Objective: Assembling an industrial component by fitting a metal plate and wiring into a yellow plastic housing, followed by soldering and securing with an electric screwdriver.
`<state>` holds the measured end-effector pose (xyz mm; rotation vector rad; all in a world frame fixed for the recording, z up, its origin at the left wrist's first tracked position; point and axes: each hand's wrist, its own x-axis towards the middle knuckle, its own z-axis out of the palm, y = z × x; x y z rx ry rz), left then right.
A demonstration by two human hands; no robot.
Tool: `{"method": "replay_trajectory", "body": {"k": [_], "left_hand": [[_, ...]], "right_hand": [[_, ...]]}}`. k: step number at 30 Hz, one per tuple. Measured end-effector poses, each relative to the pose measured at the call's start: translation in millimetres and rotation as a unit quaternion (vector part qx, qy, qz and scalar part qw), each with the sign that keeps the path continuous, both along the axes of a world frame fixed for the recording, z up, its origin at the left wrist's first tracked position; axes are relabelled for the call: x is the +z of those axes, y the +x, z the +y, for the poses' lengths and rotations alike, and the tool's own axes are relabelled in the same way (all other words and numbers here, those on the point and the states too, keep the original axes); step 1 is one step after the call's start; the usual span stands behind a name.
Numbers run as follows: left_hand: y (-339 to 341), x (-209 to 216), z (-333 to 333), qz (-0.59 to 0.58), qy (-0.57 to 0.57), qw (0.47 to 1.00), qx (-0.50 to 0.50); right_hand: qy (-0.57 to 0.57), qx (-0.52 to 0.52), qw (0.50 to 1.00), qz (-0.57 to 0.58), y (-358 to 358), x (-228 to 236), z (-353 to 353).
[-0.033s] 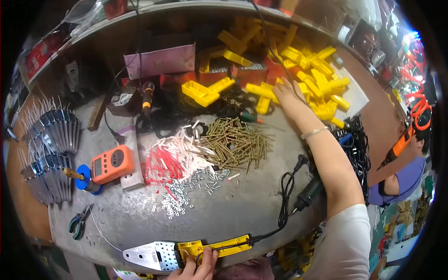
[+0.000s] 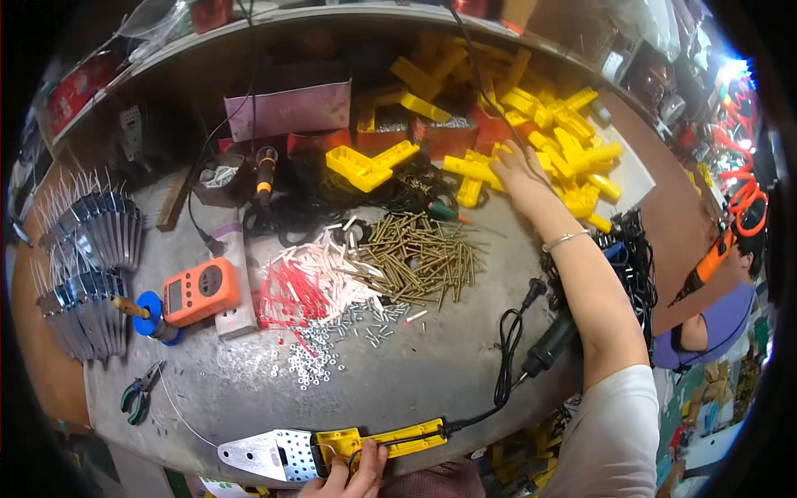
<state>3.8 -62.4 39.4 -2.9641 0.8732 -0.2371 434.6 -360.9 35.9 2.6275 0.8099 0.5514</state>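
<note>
At the bench's near edge, my left hand [image 2: 353,477] presses its fingers on a yellow plastic handle half [image 2: 405,437] and the thin wires in it. A silver metal plate [image 2: 253,455], perforated on one part, joins the handle's left end. From its right end runs a black power cord [image 2: 504,378]. Farther off, my right hand [image 2: 519,176] reaches to the edge of the yellow pile, closed at the end of a yellow handle shell [image 2: 469,168]; its fingertips are partly hidden.
Yellow shells [image 2: 573,124] pile up at the far right. Mid-bench lie brass-coloured screws [image 2: 415,257], white and red sleeves [image 2: 290,290] and small washers [image 2: 307,365]. On the left are an orange meter [image 2: 202,290], pliers [image 2: 141,394] and metal plates [image 2: 83,307]. A dark electric screwdriver [image 2: 548,344] lies right.
My right hand has shifted slightly right and nearer, and the yellow shell at its fingers has moved a little the same way. My left hand stays on the handle half.
</note>
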Motion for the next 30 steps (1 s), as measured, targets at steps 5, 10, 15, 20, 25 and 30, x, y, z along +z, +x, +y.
{"method": "replay_trajectory", "body": {"k": [5, 10, 15, 20, 25, 30], "left_hand": [[-8.1, 0.4, 1.8, 0.01, -0.013, 1.0, 0.009], [-17.0, 4.4, 3.4, 0.007, 0.018, 1.0, 0.023], [-1.9, -9.7, 0.5, -0.008, 0.002, 1.0, -0.014], [-2.5, -7.6, -1.3, -0.018, 0.017, 1.0, 0.003], [0.1, -10.4, -1.0, -0.013, 0.006, 1.0, 0.003], [-6.6, -14.0, -0.1, -0.021, 0.009, 1.0, 0.014]], "right_hand": [[0.196, 0.066, 0.978, 0.024, -76.6, 62.5, 10.8], [0.166, -0.022, 0.966, 0.197, -210.3, 73.0, 50.2], [-0.007, 0.136, 0.975, 0.176, -225.1, -2.5, 4.6], [0.01, 0.143, 0.975, 0.168, -217.4, 16.8, 16.0], [0.088, 0.196, 0.965, 0.151, -217.8, 28.9, 12.6], [0.578, 0.072, 0.664, 0.468, -306.8, 23.0, 50.5]]}}
